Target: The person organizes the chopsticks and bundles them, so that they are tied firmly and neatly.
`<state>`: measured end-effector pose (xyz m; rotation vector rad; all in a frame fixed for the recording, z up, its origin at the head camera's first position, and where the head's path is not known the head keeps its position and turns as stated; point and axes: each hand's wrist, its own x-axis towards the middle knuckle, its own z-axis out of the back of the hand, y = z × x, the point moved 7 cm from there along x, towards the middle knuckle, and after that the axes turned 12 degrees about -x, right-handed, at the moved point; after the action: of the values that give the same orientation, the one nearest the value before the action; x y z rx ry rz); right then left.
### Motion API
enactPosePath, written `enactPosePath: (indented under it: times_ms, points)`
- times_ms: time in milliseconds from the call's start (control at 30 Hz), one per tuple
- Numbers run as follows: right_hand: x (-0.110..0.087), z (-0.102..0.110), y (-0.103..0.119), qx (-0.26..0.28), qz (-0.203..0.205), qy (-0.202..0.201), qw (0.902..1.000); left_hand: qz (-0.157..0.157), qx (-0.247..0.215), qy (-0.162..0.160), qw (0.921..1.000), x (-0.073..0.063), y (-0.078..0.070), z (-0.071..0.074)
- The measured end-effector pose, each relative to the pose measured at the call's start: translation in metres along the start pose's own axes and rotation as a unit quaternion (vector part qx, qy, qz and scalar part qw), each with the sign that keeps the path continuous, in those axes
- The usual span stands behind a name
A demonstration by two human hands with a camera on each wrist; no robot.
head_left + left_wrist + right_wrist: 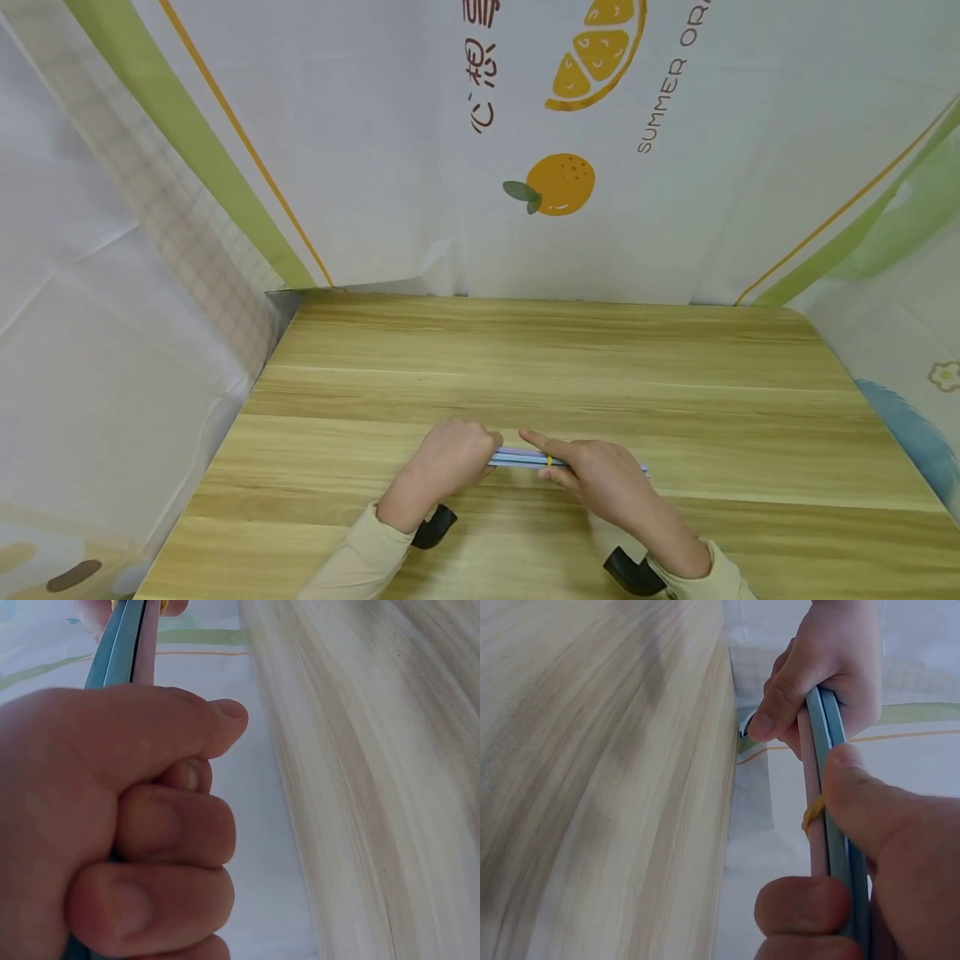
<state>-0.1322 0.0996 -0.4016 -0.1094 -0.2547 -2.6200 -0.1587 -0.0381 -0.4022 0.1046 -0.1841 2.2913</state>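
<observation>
A bundle of slim chopsticks (pixel 516 457), pale blue, teal and pink, lies crosswise between my two hands. My left hand (pixel 453 458) grips its left end, fingers curled round it and thumb laid over them in the left wrist view. Farther right, my right hand (pixel 606 477) holds the bundle, with the thumb along the sticks and fingers (pixel 804 906) wrapped beneath. A yellow rubber band (pixel 814 813) circles the chopsticks beside the right thumb. The bundle's tip (pixel 646 471) pokes out past the right hand; its left end is hidden in the left fist.
Under the hands is a wood-grain table (pixel 525 358). A white cloth (pixel 390 167) printed with oranges hangs behind its far edge, and more printed cloth (pixel 90 350) hangs at the left. Black wrist mounts (pixel 435 527) sit on both forearms.
</observation>
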Motion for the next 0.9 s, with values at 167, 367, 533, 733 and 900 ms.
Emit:
enactPosePath:
  times_ms: [167, 367, 533, 733, 900]
  points:
    - [0.002, -0.001, 0.002, -0.016, -0.001, 0.007, 0.9998, 0.000, -0.004, 0.000, 1.0000, 0.000, 0.001, 0.000]
    - [0.003, -0.004, 0.001, -0.012, -0.007, 0.032, 0.9994, -0.003, -0.001, -0.012, 0.9999, -0.002, 0.002, 0.000]
    - [0.004, 0.003, -0.002, 0.023, -0.001, 0.028, 0.9993, -0.004, 0.000, -0.020, 0.9998, -0.002, 0.003, 0.002]
    - [0.004, 0.007, 0.002, 0.020, 0.031, 0.023, 0.9991, 0.010, -0.012, -0.006, 0.9998, -0.003, 0.004, 0.001]
    - [0.003, 0.008, 0.007, -0.010, 0.052, 0.007, 0.9986, 0.010, -0.011, -0.015, 0.9998, -0.002, 0.003, 0.003]
